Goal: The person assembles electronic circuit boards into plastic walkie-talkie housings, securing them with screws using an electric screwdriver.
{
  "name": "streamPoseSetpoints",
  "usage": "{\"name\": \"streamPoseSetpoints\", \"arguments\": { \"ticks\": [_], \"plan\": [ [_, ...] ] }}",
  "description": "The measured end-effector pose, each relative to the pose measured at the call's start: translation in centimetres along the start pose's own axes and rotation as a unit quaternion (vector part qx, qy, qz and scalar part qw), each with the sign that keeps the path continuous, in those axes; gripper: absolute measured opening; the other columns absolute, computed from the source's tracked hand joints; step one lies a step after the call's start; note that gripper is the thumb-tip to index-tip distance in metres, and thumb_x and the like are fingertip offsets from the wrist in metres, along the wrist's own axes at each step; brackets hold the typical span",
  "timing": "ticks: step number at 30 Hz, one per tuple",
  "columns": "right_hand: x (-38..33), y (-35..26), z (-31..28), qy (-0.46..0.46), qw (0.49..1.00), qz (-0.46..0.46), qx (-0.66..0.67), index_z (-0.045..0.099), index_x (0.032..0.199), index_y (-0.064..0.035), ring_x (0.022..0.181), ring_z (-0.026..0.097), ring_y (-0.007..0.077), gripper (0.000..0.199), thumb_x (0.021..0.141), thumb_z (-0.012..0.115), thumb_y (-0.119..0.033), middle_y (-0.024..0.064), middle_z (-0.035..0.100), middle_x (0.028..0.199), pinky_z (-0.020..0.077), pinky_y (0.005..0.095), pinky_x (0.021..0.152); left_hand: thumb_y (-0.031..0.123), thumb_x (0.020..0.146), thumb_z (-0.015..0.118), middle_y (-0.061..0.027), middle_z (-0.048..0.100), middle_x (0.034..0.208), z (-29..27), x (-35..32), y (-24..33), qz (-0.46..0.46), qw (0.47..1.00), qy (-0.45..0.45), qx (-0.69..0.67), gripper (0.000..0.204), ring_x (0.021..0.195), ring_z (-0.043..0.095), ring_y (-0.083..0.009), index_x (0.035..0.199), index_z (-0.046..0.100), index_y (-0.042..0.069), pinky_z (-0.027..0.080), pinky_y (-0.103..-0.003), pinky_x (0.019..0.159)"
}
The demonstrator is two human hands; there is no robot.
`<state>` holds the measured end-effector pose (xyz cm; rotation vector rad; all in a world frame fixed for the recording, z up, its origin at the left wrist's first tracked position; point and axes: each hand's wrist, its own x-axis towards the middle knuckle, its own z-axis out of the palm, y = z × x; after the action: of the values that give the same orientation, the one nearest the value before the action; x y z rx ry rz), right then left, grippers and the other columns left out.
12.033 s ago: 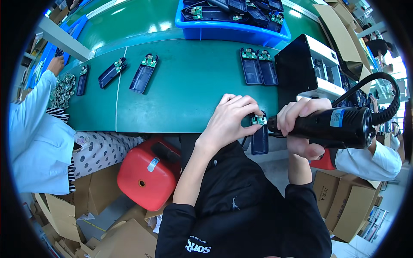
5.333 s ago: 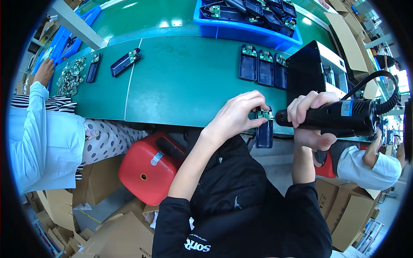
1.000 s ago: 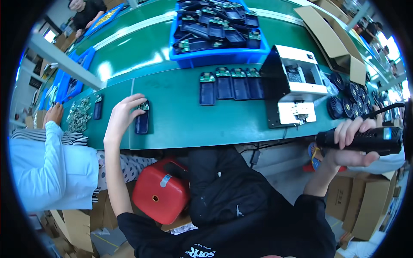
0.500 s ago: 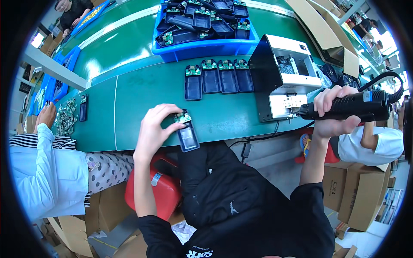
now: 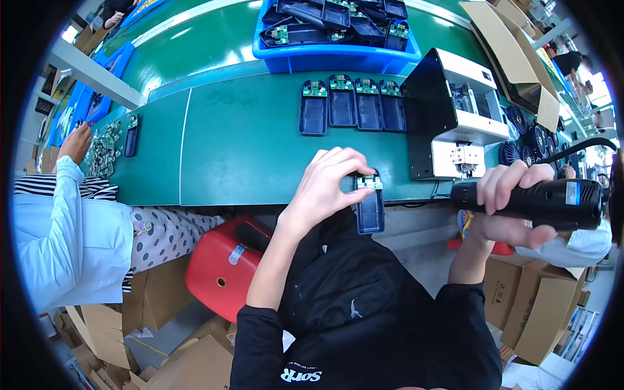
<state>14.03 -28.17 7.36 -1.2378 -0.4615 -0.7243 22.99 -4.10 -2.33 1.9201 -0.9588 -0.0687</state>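
Observation:
Pinched between the thumb and fingers of my left hand (image 5: 328, 185) is a dark plastic housing (image 5: 370, 218) with a small green circuit board at its top end. It is tilted over the table's front edge, above my lap. My right hand (image 5: 507, 205) wraps round a black corded electric screwdriver (image 5: 575, 205), lying sideways with its nose toward the housing and apart from it. Behind the screwdriver stands a black-and-white screw feeder (image 5: 426, 123). Several similar housings (image 5: 314, 116) with boards lie in a row left of the feeder.
A blue bin (image 5: 318, 63) heaped with housings stands at the back. On the left, a co-worker's hand (image 5: 77, 143) is beside a pile of circuit boards (image 5: 104, 149) and a lone housing (image 5: 132, 136). A red stool (image 5: 224, 273) and cardboard boxes (image 5: 530, 305) stand below the table.
My left hand has carried the housing to the right. My right hand has drawn the screwdriver away from the feeder's front, toward me. The view has shifted somewhat.

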Motion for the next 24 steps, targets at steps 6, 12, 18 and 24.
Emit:
{"name": "streamPoseSetpoints", "arguments": {
  "ticks": [6, 12, 18, 24],
  "plan": [
    [0.0, 3.9, 4.6, -0.097, 0.995, -0.009, 0.003, 0.039, 0.102, -0.0062, 0.047, 0.047, 0.0117, 0.081, 0.076, 0.063, -0.079, 0.0029, 0.047, 0.066, 0.0417, 0.0235, 0.045, 0.014, 0.069, 0.083, -0.0001, 0.066, 0.097, 0.4, 0.0, 0.0, -0.003, 1.0, 0.007, 0.008, 0.028, 0.094, 0.061, -0.0198, 0.093, 0.069, 0.01, 0.042, -0.033, 0.087],
    [-0.8, 6.0, 5.9, -0.141, 0.99, 0.033, 0.003, 0.039, 0.103, -0.0061, 0.049, 0.048, 0.0121, 0.082, 0.076, 0.062, -0.08, 0.0031, 0.048, 0.067, 0.0435, 0.0245, 0.047, 0.013, 0.069, 0.083, 0.0004, 0.065, 0.097, 0.8, -0.2, -0.5, 0.014, 1.0, 0.018, -0.005, 0.028, 0.092, 0.061, -0.0191, 0.093, 0.069, 0.011, 0.042, -0.033, 0.084],
    [-1.4, 6.7, 6.2, -0.145, 0.988, 0.051, -0.019, 0.039, 0.103, -0.0062, 0.049, 0.048, 0.0119, 0.082, 0.076, 0.061, -0.08, 0.0031, 0.048, 0.067, 0.0435, 0.0243, 0.047, 0.013, 0.068, 0.082, -0.0001, 0.064, 0.096, 0.8, -0.3, -0.7, 0.02, 0.999, 0.029, -0.014, 0.028, 0.091, 0.061, -0.0194, 0.092, 0.068, 0.011, 0.042, -0.033, 0.082],
    [-1.4, 6.8, 6.5, -0.124, 0.991, 0.053, 0.014, 0.042, 0.103, -0.0037, 0.051, 0.05, 0.0112, 0.085, 0.069, 0.069, -0.077, 0.0033, 0.05, 0.067, 0.044, 0.0229, 0.048, 0.012, 0.068, 0.082, -0.0002, 0.064, 0.096, 0.9, -0.3, -0.8, 0.027, 0.999, 0.033, -0.012, 0.027, 0.091, 0.06, -0.0194, 0.091, 0.067, 0.011, 0.041, -0.033, 0.081]
  ]
}}
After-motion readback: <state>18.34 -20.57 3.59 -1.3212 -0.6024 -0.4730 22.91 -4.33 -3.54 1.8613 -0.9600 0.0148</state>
